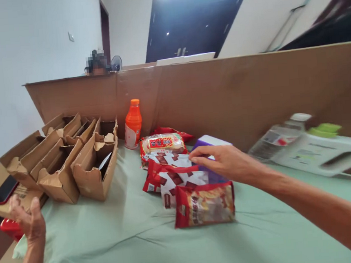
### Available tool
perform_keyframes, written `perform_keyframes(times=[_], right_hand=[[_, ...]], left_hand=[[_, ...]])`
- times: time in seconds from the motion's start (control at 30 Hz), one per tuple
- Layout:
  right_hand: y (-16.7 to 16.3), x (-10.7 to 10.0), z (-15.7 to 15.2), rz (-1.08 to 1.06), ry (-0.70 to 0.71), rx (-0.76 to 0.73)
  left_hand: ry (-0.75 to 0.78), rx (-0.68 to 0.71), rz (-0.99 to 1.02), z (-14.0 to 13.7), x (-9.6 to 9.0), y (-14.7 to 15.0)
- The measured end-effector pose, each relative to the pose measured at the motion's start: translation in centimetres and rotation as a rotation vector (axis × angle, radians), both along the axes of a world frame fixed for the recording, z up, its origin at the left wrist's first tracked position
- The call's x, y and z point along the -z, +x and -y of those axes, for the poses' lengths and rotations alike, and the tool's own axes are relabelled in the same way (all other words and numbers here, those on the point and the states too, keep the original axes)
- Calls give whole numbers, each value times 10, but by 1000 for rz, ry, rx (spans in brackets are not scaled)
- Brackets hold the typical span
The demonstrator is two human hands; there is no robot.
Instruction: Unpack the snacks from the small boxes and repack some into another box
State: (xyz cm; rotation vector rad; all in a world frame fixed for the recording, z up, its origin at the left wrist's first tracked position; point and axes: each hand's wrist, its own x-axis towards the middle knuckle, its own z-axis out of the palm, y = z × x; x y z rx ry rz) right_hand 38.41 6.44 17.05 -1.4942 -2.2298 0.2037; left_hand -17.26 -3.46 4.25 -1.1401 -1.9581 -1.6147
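Closest in, the right forearm (317,203) slants across, right hand (227,159) by the purple box (211,175) and snack packets (206,204) on green cloth (126,242); can't tell if it's pinching anything. Left hand (29,220)? Spread, near cardboard bins (89,180).

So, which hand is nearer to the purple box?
Right. The right hand is close to the purple box, partly hiding it; the left hand is far left, by the green cloth's edge.
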Motion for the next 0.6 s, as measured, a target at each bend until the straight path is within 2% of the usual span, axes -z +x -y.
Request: perform_keyframes(times=[0.1, 0.17, 0.23, 0.3, 0.4, 0.47, 0.6], right_hand=[[-17, 1, -5, -116, -33, -104], [-36, 0, -8, -152, -53, -188], [-63, -5, -16, -174, -35, -280], [-96, -14, -27, -180, 22, -377], [-154, -34, -53, -90, 102, -558], [-192, -47, -71, 74, 83, -666], [-251, -53, -98, 532, -90, -819]], left_hand=[[25, 32, -90, 38, 7, 51], [44, 198, -247, 57, 8, 91], [-23, 461, -339, 63, 6, 128], [-200, 752, -365, 55, 4, 160], [-503, 1120, -327, 23, 11, 195], [-562, 1189, -291, -2, 23, 209], [-580, 1108, -123, -34, 50, 213]])
